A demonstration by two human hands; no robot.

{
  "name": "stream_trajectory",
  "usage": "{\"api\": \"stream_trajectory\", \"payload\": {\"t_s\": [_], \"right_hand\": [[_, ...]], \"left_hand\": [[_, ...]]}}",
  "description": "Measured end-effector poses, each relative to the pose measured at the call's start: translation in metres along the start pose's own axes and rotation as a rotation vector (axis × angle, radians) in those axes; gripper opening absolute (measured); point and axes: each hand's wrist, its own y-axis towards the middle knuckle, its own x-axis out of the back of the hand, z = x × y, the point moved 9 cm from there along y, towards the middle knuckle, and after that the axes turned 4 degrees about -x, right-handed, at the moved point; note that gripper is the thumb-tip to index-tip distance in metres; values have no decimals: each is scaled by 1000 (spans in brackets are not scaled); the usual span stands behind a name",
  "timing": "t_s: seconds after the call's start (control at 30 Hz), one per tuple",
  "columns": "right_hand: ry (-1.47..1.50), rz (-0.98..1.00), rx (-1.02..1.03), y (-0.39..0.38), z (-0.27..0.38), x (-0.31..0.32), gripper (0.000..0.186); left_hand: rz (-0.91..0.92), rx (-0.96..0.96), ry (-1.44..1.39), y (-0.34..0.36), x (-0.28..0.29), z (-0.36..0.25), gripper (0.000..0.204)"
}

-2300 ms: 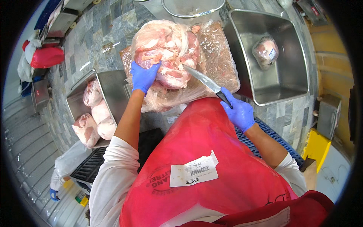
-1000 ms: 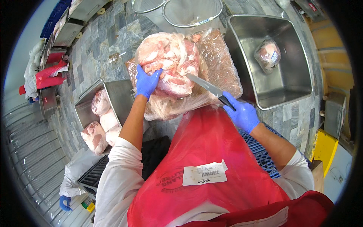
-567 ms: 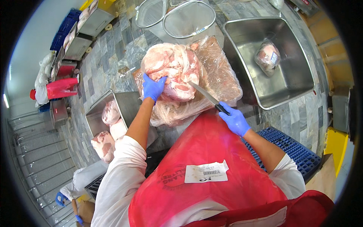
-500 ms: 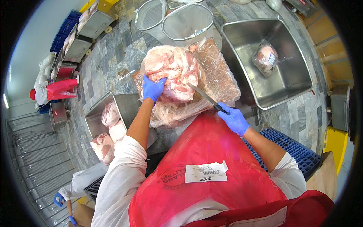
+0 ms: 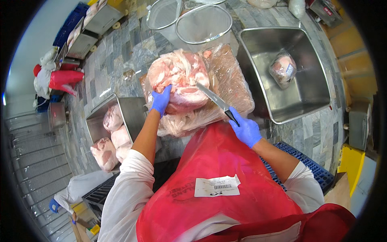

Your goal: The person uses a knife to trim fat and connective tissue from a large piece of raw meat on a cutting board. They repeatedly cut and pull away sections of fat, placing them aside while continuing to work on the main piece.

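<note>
A large pale pink piece of raw meat [image 5: 177,76] lies on a brown slab-like support covered with clear plastic film [image 5: 231,82]. My gloved left hand [image 5: 162,101] grips the meat's near left edge, its thumb side up against the flesh and some fingers hidden beneath. In my gloved right hand [image 5: 246,130] is a knife [image 5: 214,99], fingers wrapped round its black handle. The blade points up and left, its tip at the meat's right side; whether it touches I cannot tell.
A steel tub [image 5: 308,94] at right holds a film-wrapped piece of meat [image 5: 282,68]. Several meat pieces sit in another steel bin [image 5: 131,107] at left. Two lined hoops [image 5: 203,24] stand beyond. A blue plastic pallet [image 5: 310,161] lies right of me. A co-worker [image 5: 60,78] stands far left.
The meat has tipped, showing more of its smooth near side. My left hand has shifted along its edge. The knife has turned, and its blade now shows its flat side.
</note>
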Motion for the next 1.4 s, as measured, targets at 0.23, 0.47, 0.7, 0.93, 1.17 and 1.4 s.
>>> {"api": "stream_trajectory", "payload": {"t_s": [0.23,0.47,0.7,0.93,1.17,1.4], "right_hand": [[1216,439,-428,36,11,-46,53],[465,205,27,23,-14,70,49],[-125,523,149,90,73,156,51],[-62,624,229,121,12,103,47],[51,27,85,34,24,62,51],[679,80,-18,60,9,-28,56]], "left_hand": [[-38,72,-190,-22,-2,9,129],[-45,-72,-223,3,-9,17,126],[-68,-157,-221,3,-7,14,125],[-42,-179,-195,8,-14,16,125],[-46,-104,-314,-12,-9,5,122],[-63,-48,-296,5,-5,30,125]]}}
